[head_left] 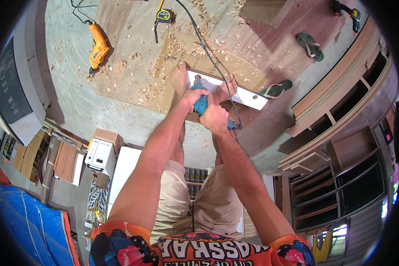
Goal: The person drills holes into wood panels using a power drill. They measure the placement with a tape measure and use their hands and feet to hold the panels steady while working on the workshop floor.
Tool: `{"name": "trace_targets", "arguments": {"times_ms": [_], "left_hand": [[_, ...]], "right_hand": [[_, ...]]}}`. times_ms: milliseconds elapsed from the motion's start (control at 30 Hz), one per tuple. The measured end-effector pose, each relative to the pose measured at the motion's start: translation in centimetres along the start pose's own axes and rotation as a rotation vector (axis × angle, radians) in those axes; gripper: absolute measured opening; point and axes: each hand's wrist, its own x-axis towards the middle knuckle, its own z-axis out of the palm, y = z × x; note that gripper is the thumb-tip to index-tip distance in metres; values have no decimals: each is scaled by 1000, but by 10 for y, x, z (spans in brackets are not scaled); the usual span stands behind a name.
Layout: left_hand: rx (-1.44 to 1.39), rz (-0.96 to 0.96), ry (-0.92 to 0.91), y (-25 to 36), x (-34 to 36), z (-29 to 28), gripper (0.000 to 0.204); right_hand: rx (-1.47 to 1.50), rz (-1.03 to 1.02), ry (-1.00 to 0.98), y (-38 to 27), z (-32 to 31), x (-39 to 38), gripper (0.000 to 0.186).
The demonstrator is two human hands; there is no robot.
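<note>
With both hands I grip a teal corded power drill [200,105]. My left hand [192,98] is wrapped round its front part, and my right hand [215,118] closes round the rear and handle. The drill's nose points away from me, over a white board [248,98] that lies on the floor. Its very tip is too small to make out. A small round hole [255,97] shows near the board's right end. My bare feet [180,77] rest on the board, one on either side of the drill. Under the board lies flattened cardboard [208,62].
The drill's black cord [199,37] runs up past my right foot. An orange drill [98,48] and a tape measure [163,16] lie ahead among wood shavings [119,71]. Green flip-flops [277,89] and wooden cabinet frames [341,102] are at right, a white box-shaped machine [100,156] at left.
</note>
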Motion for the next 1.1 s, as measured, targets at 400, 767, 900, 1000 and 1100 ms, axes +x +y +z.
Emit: {"name": "trace_targets", "arguments": {"times_ms": [400, 767, 900, 1000, 1100], "left_hand": [[9, -4, 14, -1, 11, -13, 23], [56, -21, 44, 4, 3, -9, 25], [53, -11, 15, 2, 5, -6, 24], [88, -30, 15, 2, 8, 6, 22], [68, -14, 38, -4, 21, -19, 21]], "right_hand": [[-16, -11, -35, -8, -8, 2, 81], [-5, -9, -5, -7, -4, 1, 79], [-7, -2, -10, -3, -4, 2, 80], [-25, 25, 5, 7, -3, 3, 82], [-4, -16, 6, -8, -3, 1, 84]]}}
